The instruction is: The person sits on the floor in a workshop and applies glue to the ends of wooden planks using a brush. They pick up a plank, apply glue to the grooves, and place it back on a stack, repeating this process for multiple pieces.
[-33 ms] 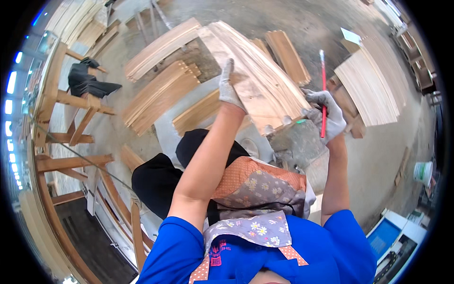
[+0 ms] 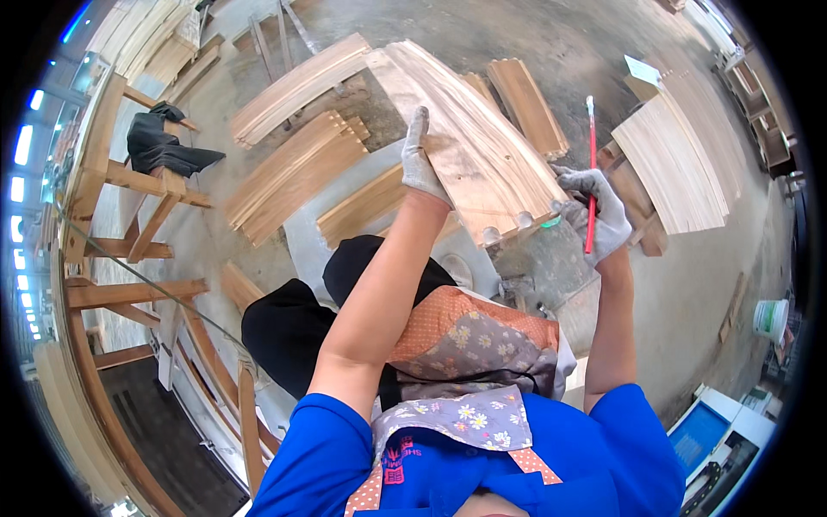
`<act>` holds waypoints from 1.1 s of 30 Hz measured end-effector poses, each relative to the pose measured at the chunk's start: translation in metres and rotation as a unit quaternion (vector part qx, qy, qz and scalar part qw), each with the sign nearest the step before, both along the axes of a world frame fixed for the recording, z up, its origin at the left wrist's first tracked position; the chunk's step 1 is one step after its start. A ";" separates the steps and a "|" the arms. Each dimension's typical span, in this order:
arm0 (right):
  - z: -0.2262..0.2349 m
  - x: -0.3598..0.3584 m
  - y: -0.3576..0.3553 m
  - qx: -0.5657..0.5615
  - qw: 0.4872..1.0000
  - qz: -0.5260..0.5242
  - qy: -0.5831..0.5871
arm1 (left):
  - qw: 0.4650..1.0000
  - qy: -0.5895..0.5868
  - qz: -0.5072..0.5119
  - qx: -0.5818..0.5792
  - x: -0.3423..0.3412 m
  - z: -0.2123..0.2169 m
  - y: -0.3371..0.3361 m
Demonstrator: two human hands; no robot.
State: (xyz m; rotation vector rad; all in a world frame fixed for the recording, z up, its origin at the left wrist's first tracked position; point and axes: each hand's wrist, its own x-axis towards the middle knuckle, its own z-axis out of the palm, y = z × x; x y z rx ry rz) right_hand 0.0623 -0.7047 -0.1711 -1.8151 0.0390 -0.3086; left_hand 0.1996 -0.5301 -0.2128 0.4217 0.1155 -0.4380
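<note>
A pale wooden board [image 2: 469, 142] with notches along its near end is tilted across my view, in front of my knees. My left hand [image 2: 419, 155], in a grey-white glove, grips its left edge with the thumb on top; the fingers beneath are hidden. By the near right corner of the board is my gloved right hand [image 2: 600, 211], closed around a thin red-handled brush [image 2: 592, 164]. Its pale tip points away from me. Whether the right fingertips touch the board I cannot tell.
Stacks of wooden boards lie to the left [image 2: 297, 177] and right [image 2: 676, 164], with another stack [image 2: 527, 108] behind the held board. A wooden frame [image 2: 138, 295] stands at far left, with dark cloth [image 2: 168, 142] over it. A white bucket [image 2: 769, 319] sits at far right.
</note>
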 end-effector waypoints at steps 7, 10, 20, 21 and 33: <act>-0.010 0.001 0.035 -0.011 0.998 -0.045 -0.050 | 0.998 -0.026 -0.018 -0.055 -0.002 0.011 0.018; -0.008 0.001 0.036 -0.017 0.996 -0.060 -0.067 | 0.995 -0.026 -0.040 -0.083 0.001 0.009 0.014; 0.010 0.018 0.038 0.008 0.996 -0.068 -0.060 | 0.987 -0.036 -0.054 -0.148 -0.002 0.002 0.018; 0.009 0.019 0.038 0.015 0.996 -0.063 -0.060 | 0.987 -0.043 -0.045 -0.147 0.000 -0.002 0.020; 0.002 0.020 0.035 0.167 0.985 -0.044 -0.004 | 0.993 -0.106 0.024 -0.044 0.010 -0.001 0.020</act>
